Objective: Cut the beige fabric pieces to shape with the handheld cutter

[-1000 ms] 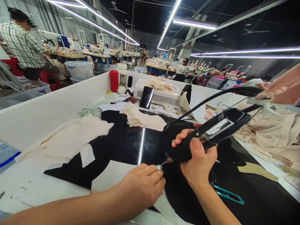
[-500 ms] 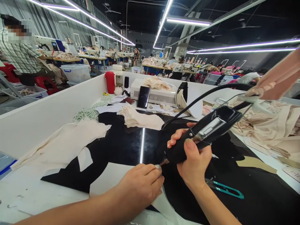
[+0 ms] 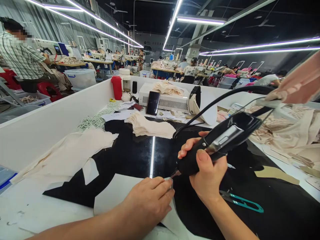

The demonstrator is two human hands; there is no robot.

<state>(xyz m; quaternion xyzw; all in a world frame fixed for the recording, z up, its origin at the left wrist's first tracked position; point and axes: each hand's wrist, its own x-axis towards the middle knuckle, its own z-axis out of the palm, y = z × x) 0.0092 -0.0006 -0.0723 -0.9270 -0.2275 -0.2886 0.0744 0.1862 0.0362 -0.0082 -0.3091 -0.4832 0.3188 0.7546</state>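
Observation:
My right hand [image 3: 205, 170] grips a black corded hand tool [image 3: 222, 138], its metal tip [image 3: 175, 173] pointing down-left at the glossy black tabletop [image 3: 130, 153]. My left hand [image 3: 150, 200] lies knuckles up just below that tip, fingers curled and pinching a small pale piece right at the tip, over a white sheet [image 3: 112, 193]. The tool's black cable [image 3: 225, 96] arcs up and to the right.
Teal thread snips [image 3: 243, 200] lie right of my right wrist. Cream fabric pieces lie in a stack [image 3: 150, 126], a left pile [image 3: 72, 150] and a right heap [image 3: 292, 133]. A white machine [image 3: 172, 100] with a phone [image 3: 153, 103], a red flask [image 3: 117, 87]. A person in a checked shirt [image 3: 20, 56] stands far left.
The view has drifted slightly; my left hand has slid a little down and toward me, while my right hand keeps the tool at the same spot.

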